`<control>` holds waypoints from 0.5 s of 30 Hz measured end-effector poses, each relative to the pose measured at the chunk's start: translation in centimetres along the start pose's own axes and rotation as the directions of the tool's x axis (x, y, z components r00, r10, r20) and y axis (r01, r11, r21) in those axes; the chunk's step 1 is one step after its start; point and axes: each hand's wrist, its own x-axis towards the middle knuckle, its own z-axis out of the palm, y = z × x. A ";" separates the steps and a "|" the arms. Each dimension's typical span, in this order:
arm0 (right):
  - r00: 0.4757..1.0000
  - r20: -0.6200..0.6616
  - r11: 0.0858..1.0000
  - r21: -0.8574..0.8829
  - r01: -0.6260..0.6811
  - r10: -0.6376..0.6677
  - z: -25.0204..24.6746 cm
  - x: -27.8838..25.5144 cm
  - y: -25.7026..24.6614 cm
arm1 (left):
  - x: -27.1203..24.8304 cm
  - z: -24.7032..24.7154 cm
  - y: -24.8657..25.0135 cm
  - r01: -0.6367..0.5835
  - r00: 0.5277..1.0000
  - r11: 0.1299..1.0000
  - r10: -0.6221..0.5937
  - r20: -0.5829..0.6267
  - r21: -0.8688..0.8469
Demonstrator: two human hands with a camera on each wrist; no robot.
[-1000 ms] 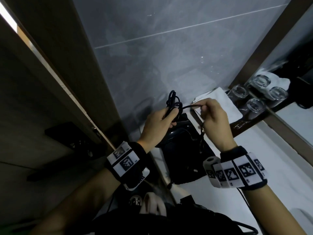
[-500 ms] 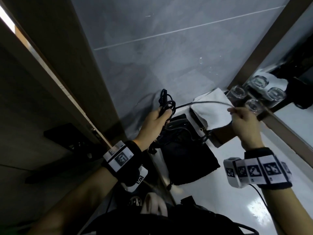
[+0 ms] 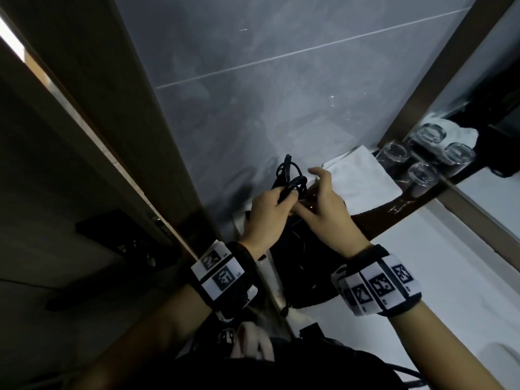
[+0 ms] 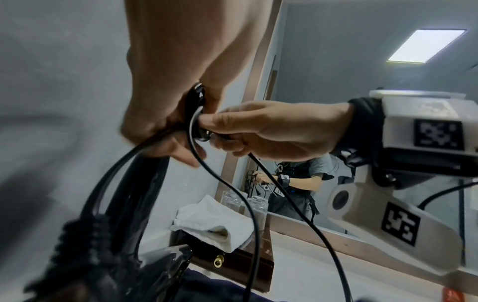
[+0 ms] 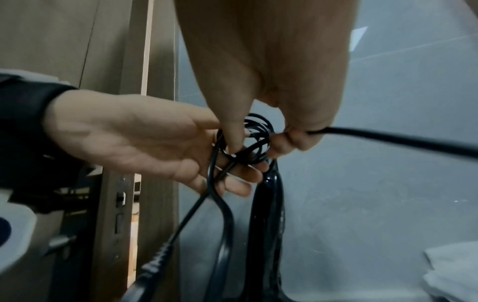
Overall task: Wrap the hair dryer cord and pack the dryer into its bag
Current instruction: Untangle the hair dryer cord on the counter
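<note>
The black cord (image 3: 289, 175) is gathered in loops that stick up out of my left hand (image 3: 284, 197), which grips the bundle above the dark hair dryer (image 3: 295, 243). My right hand (image 3: 315, 187) is pressed against the left one. In the right wrist view the right hand (image 5: 297, 139) pinches a strand of cord (image 5: 388, 139) beside the coil (image 5: 253, 141) in the left hand (image 5: 227, 163). The left wrist view shows the right hand (image 4: 220, 130) pinching the cord (image 4: 232, 183) at my left hand (image 4: 175, 130). A black bag (image 3: 312, 282) lies on the counter under the hands.
A folded white towel (image 3: 357, 178) lies on a dark wooden box (image 4: 232, 263) with a brass knob. Several upturned glasses (image 3: 396, 153) stand against the mirror (image 3: 492, 80). The grey tiled wall (image 3: 253, 80) is ahead, a door (image 3: 84, 136) stands to the left and the white counter (image 3: 422, 263) to the right.
Half a second ago my right hand held a strand stretched out to the right. It has come back to the left hand, bringing the strand to the coil.
</note>
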 end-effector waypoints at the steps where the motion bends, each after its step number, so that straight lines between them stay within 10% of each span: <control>1: 0.999 -0.030 0.999 0.026 -0.021 0.022 -0.2 0.1 -0.1 | 0.0 0.0 0.0 0.003 1.000 1.000 -0.002 -0.004 0.026; 15: 0.940 -0.330 0.801 0.584 0.131 0.087 -3.9 -0.2 -0.5 | 0.8 -1.7 0.4 0.137 0.986 0.963 -0.154 -0.059 -0.233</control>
